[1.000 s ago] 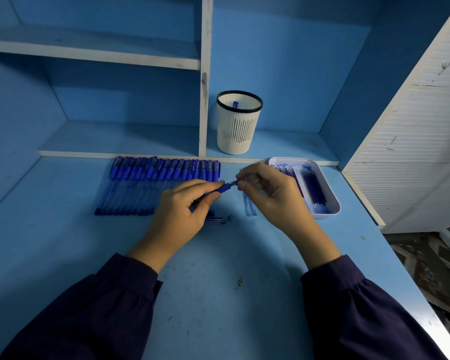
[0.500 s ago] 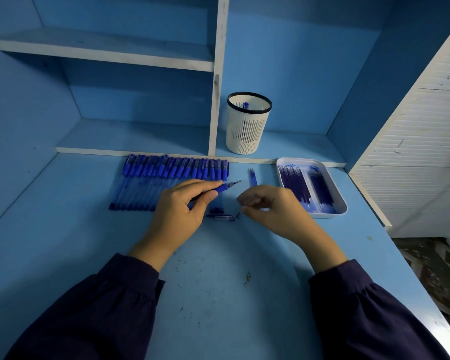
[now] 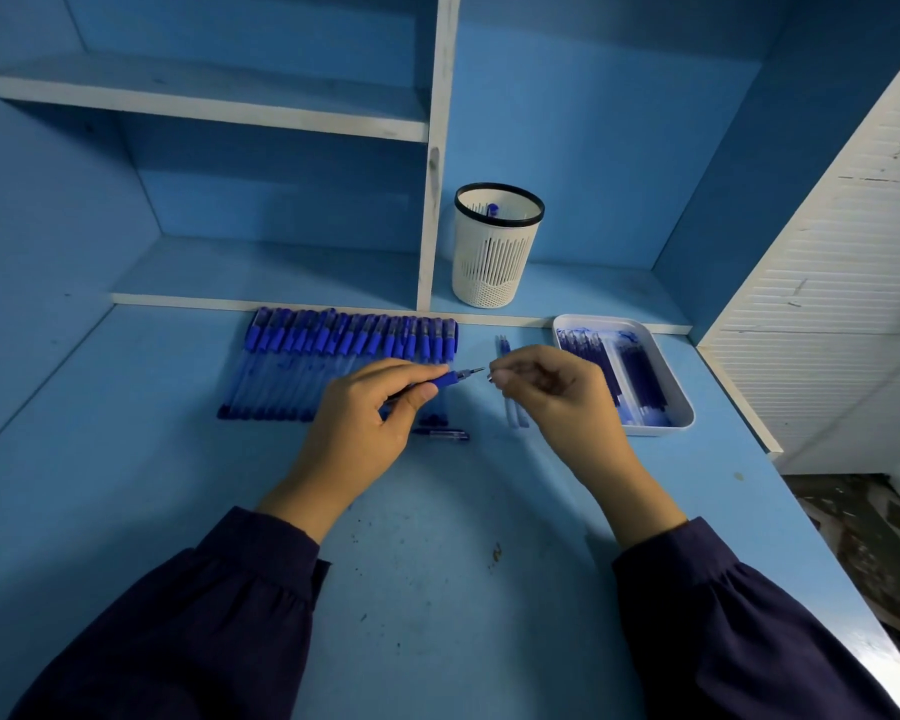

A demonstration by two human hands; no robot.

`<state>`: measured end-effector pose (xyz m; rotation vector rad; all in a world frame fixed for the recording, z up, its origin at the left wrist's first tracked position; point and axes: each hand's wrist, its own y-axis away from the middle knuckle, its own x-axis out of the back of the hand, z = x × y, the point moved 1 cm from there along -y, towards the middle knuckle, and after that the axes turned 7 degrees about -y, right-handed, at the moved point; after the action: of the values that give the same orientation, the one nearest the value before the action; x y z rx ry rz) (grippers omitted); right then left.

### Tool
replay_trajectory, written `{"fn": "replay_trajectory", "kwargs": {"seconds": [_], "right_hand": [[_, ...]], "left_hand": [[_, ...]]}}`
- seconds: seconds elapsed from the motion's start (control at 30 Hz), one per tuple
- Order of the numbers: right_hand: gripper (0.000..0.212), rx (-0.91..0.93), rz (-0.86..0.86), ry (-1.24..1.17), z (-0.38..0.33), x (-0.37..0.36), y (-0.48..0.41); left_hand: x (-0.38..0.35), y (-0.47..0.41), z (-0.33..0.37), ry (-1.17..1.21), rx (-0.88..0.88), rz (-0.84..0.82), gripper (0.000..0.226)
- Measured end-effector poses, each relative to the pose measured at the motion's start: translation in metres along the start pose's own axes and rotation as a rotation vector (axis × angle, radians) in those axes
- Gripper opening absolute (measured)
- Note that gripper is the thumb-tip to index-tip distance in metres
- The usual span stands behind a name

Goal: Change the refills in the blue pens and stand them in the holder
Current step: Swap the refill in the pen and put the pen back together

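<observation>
Pen gripped in left hand | tip just short of right hand | right hand pinches small part

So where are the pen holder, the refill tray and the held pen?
Pen holder [image 3: 494,262]: head view, on its slotted white wall.
Refill tray [image 3: 671,376]: head view, on its right rim.
Held pen [image 3: 450,379]: head view, on its blue front section.

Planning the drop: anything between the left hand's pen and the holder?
Nothing visible. The pen in the left hand faces bare desk up to the holder; the pen row and divider lie just left.
</observation>
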<state>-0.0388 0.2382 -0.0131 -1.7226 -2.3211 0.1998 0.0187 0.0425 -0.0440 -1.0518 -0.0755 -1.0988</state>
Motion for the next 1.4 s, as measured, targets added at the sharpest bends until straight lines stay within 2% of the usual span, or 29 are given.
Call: {"fn": "replay_trajectory", "kwargs": {"seconds": [0.13, 0.5, 0.67, 0.87, 0.97, 1.1, 1.2, 1.4], "right_hand": [[0.007, -0.016, 0.047, -0.170, -0.003, -0.004, 0.002], [0.010, 0.016, 0.048, -0.178, -0.004, -0.005, 0.002], [0.010, 0.006, -0.066, -0.117, -0.001, -0.011, 0.005], [0.005, 0.076, -0.110, 0.132, 0.003, -0.009, 0.003], [0.017, 0.064, -0.123, 0.215, 0.005, -0.007, 0.003], [0.012, 0.025, -0.161, 0.060, 0.002, -0.004, 0.002], [0.007, 0.039, -0.177, 0.099, 0.004, -0.004, 0.002], [0.019, 0.002, -0.189, -0.069, 0.001, -0.003, 0.002]], "left_hand": [[-0.001, 0.000, -0.001, -0.004, 0.007, 0.002, 0.022], [0.000, 0.000, 0.001, -0.010, 0.005, 0.004, 0.022], [0.000, 0.001, 0.002, -0.024, -0.015, -0.004, 0.022], [0.000, 0.000, 0.004, -0.027, -0.032, -0.021, 0.021], [-0.001, 0.000, 0.005, -0.018, -0.032, -0.027, 0.021], [-0.001, -0.001, 0.005, -0.002, -0.029, -0.033, 0.022], [-0.001, -0.001, 0.005, -0.001, -0.026, -0.029, 0.021], [-0.001, 0.000, 0.006, 0.000, -0.024, -0.023, 0.021]]}}
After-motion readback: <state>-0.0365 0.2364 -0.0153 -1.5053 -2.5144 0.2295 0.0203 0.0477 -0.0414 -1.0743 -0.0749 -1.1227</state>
